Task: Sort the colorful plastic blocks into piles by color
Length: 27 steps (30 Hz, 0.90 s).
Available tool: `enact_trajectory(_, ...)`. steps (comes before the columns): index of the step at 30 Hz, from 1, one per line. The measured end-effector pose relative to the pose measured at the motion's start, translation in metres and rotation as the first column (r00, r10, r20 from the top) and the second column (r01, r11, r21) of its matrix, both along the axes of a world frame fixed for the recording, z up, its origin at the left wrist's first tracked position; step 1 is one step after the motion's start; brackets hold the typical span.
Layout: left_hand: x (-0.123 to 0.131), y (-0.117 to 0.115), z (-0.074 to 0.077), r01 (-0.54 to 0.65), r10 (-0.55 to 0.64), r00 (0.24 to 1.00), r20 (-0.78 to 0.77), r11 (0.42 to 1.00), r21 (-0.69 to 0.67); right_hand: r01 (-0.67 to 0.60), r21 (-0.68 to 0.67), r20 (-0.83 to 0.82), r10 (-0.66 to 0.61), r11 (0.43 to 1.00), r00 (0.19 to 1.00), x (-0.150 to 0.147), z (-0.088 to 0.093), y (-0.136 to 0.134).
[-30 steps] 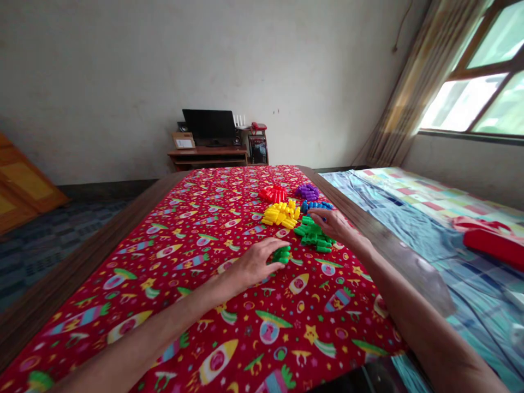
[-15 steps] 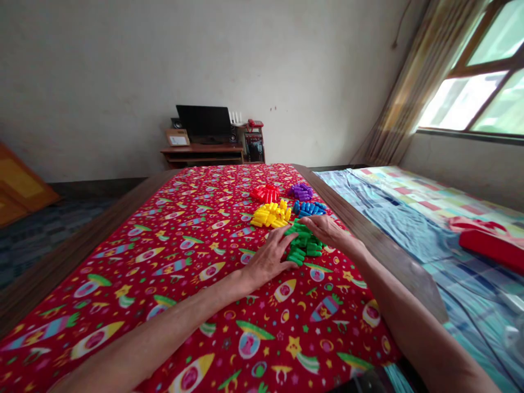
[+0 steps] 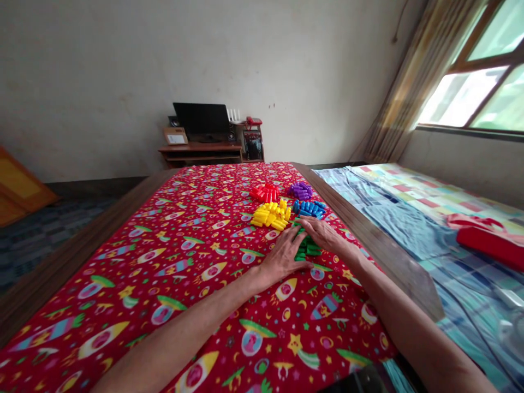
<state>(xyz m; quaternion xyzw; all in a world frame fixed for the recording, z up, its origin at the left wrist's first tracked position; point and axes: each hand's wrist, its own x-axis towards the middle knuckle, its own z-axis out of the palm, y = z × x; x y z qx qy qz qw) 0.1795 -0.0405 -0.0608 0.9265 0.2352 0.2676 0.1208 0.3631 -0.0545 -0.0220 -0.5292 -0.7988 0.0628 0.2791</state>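
A pile of small green plastic pieces [image 3: 308,249] lies on the red patterned cloth [image 3: 221,229], partly covered by both hands. My left hand [image 3: 283,255] rests along its left side, fingers spread and touching the pieces, thumb at the near edge. From the right, my right hand [image 3: 322,232] curves over the far side of the pile, fingers stretched out and pointing left. The two sets of fingertips come close together above the green pieces. Just beyond are the yellow pieces [image 3: 270,215] and the blue pieces [image 3: 309,209].
Farther back sit red pieces [image 3: 264,192] and purple pieces [image 3: 300,190] in separate heaps. The table's wooden edge [image 3: 380,256] runs along the right, beside a bed [image 3: 426,202]. A monitor [image 3: 201,121] stands on a desk by the wall.
My left hand has moved right, closer to my right hand, and the green pieces are pressed into a tighter heap. My right hand has barely shifted.
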Motion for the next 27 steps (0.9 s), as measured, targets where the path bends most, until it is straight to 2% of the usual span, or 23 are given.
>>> enact_trajectory(7,-0.0017,0.0000,0.0002,0.009,-0.009,1.000,0.000,1.000,0.006,-0.054,-0.041,0.048,0.056,0.998,0.997,0.0028,0.0003,0.0031)
enact_trajectory(18,0.0002,0.0016,-0.0051,-0.024,0.024,1.000,-0.006,0.999,-0.025,0.107,0.015,0.035,-0.107,0.994,0.994,-0.0027,-0.0056,0.0026)
enact_trajectory(24,-0.0008,0.0011,-0.0009,-0.015,0.015,1.000,-0.003,1.000,0.003,0.257,-0.099,-0.073,-0.264,0.961,0.962,-0.0020,-0.0059,0.0037)
enact_trajectory(27,-0.0021,-0.0006,0.0007,-0.005,0.005,1.000,-0.011,1.000,0.010,0.252,-0.110,-0.086,-0.262,0.961,0.961,-0.0037,-0.0051,0.0025)
